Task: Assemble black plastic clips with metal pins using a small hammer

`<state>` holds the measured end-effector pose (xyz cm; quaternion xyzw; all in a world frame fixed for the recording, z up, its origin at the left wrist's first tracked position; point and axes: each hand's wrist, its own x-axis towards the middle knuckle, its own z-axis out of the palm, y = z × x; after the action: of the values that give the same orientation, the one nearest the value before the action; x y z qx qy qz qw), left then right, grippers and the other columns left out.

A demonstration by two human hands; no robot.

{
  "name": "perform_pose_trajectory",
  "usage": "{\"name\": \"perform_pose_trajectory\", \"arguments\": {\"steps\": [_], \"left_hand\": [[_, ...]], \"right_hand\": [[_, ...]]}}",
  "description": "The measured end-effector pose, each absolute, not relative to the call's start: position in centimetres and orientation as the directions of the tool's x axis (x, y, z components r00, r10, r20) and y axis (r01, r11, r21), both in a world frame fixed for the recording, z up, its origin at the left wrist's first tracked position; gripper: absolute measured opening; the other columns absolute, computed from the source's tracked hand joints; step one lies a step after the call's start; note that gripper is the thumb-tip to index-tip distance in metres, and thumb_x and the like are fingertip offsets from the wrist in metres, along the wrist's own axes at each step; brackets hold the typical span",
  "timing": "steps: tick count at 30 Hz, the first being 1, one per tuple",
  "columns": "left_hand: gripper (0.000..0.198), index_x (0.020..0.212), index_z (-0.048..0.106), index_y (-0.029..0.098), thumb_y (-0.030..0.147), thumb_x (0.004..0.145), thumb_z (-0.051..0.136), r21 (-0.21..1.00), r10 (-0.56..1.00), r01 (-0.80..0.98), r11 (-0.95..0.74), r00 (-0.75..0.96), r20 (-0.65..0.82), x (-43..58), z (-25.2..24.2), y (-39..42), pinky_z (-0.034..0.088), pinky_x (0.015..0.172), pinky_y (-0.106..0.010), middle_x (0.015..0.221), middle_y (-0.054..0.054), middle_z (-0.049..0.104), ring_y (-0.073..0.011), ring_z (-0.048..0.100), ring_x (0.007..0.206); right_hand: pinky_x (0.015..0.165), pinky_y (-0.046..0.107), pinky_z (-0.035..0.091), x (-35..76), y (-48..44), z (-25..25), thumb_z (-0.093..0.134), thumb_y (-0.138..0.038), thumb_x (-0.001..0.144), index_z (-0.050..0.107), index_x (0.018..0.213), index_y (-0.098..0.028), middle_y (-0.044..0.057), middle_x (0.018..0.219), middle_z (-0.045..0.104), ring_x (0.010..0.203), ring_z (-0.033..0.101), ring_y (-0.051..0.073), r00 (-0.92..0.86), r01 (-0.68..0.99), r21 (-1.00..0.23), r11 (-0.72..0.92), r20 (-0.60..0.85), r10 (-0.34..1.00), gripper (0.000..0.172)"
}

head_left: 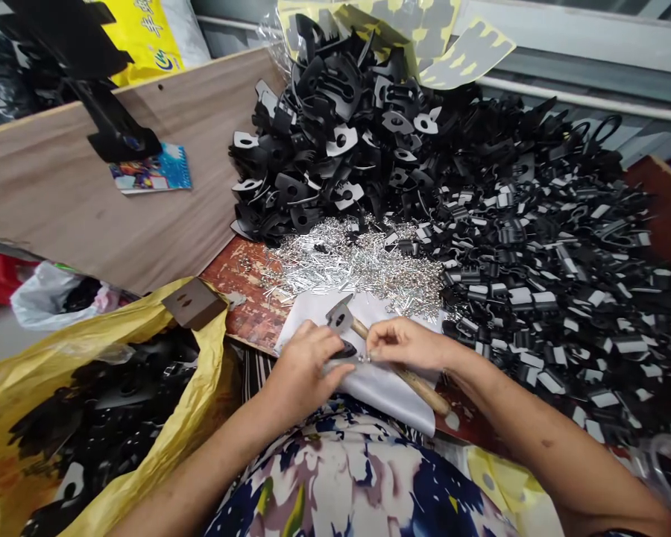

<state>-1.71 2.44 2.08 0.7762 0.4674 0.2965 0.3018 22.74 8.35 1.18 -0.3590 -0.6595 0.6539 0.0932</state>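
I have the left hand (302, 365) closed on a black clip (341, 317) at the centre of the frame, its fingers over the near side of the piece and the thumb below. Just beside it, the right hand (394, 344) is pinched, fingertips together, on what looks like a shiny bit (368, 359), too small for me to name surely. Both hands work over a white sheet (411, 409), where a wooden handle (428, 393) lies slantwise, partly behind the right hand. I judge this one piece to be midway: it is in hand, and I cannot see any metal seated in it. Plenty seems left, since loose pins (335, 261) lie heaped above the hands and a tall pile (313, 149) of black parts fills the upper middle. Smaller pieces (537, 298) spread across the right, and a yellow bag (209, 358) at lower left holds more black parts; which of these are finished, I cannot tell.
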Motion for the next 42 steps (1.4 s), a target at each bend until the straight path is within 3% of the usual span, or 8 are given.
{"name": "perform_pose_trajectory", "arguments": {"steps": [6,11,16,22,29,33,37,42], "left_hand": [[0.015,0.075,0.068,0.021,0.02,0.089,0.063,0.587,0.797,0.598,-0.545,0.587,0.142,0.2,2.4,1.8,0.036,0.068,-0.037,0.075,-0.007,0.063,-0.0231,0.048,0.071],[0.017,0.067,0.056,0.02,0.019,0.082,0.063,0.639,0.87,0.623,-0.452,0.467,0.16,0.2,2.2,1.5,0.033,0.067,-0.035,0.067,-0.003,0.055,-0.0211,0.045,0.07],[0.024,0.064,0.049,0.02,0.031,0.08,0.064,0.918,0.975,0.396,-0.015,0.209,-0.073,-1.3,1.9,2.1,0.035,0.061,-0.029,0.065,0.002,0.048,-0.0161,0.046,0.065],[0.028,0.061,0.054,0.019,0.037,0.069,0.073,0.899,0.91,-0.165,0.405,0.167,-0.38,-1.9,1.3,2.0,0.033,0.041,-0.02,0.061,0.004,0.045,-0.0087,0.036,0.051],[0.024,0.069,0.066,0.014,0.033,0.068,0.078,0.757,0.901,-0.494,0.428,0.171,-0.398,-2.5,1.3,1.8,0.04,0.038,-0.018,0.072,-0.003,0.061,-0.0087,0.044,0.053],[0.026,0.073,0.071,0.013,0.038,0.07,0.077,0.705,0.916,-0.591,0.391,0.176,-0.36,-3.1,1.3,1.8,0.043,0.039,-0.02,0.075,-0.007,0.065,-0.0117,0.05,0.057],[0.035,0.072,0.073,0.014,0.048,0.076,0.077,0.687,0.916,-0.619,0.381,0.149,-0.373,-2.7,1.1,2.1,0.04,0.037,-0.019,0.073,-0.005,0.065,-0.0113,0.049,0.056],[0.035,0.067,0.071,0.013,0.044,0.074,0.085,0.717,0.93,-0.606,0.345,0.117,-0.349,-1.4,0.9,2.4,0.041,0.038,-0.017,0.069,-0.002,0.06,-0.0085,0.046,0.054]], "right_hand": [[0.061,0.024,0.033,22.2,7.0,1.4,0.072,-0.035,0.082,0.064,0.081,-0.018,-0.006,0.069,0.056,0.062,0.046,0.009,-0.776,0.359,-0.889,-0.286,-0.454,0.438,0.019],[0.063,0.026,0.036,22.1,8.5,1.6,0.062,-0.028,0.093,0.07,0.087,-0.02,-0.003,0.073,0.06,0.065,0.049,0.012,-0.733,0.489,-0.869,0.074,-0.363,0.576,0.013],[0.086,0.037,0.036,21.7,13.0,0.6,0.049,-0.007,0.098,0.072,0.084,-0.017,0.007,0.083,0.067,0.086,0.051,0.021,-0.72,0.668,-0.132,0.732,0.132,0.681,0.028],[0.089,0.037,0.034,20.9,15.2,-0.7,0.043,-0.006,0.101,0.068,0.085,-0.018,0.006,0.079,0.063,0.083,0.045,0.022,-0.962,0.27,0.267,0.925,0.045,0.268,0.032],[0.081,0.037,0.038,21.4,16.9,-1.3,0.041,-0.006,0.099,0.066,0.084,-0.017,0.007,0.079,0.062,0.08,0.047,0.022,-0.9,0.427,0.084,0.9,0.137,0.414,0.031],[0.078,0.037,0.045,22.0,14.6,-0.1,0.051,-0.012,0.095,0.069,0.085,-0.018,0.007,0.079,0.066,0.079,0.056,0.022,-0.641,0.619,-0.253,0.744,0.385,0.664,0.022],[0.093,0.041,0.049,20.6,8.9,2.8,0.067,-0.019,0.094,0.072,0.091,-0.025,0.001,0.092,0.076,0.088,0.069,0.02,-0.379,0.447,-0.66,0.603,0.471,0.797,0.008],[0.11,0.053,0.039,17.3,5.0,4.3,0.072,-0.023,0.093,0.074,0.09,-0.028,-0.001,0.098,0.076,0.093,0.069,0.02,-0.369,0.339,-0.704,0.624,0.511,0.776,0.006]]}}
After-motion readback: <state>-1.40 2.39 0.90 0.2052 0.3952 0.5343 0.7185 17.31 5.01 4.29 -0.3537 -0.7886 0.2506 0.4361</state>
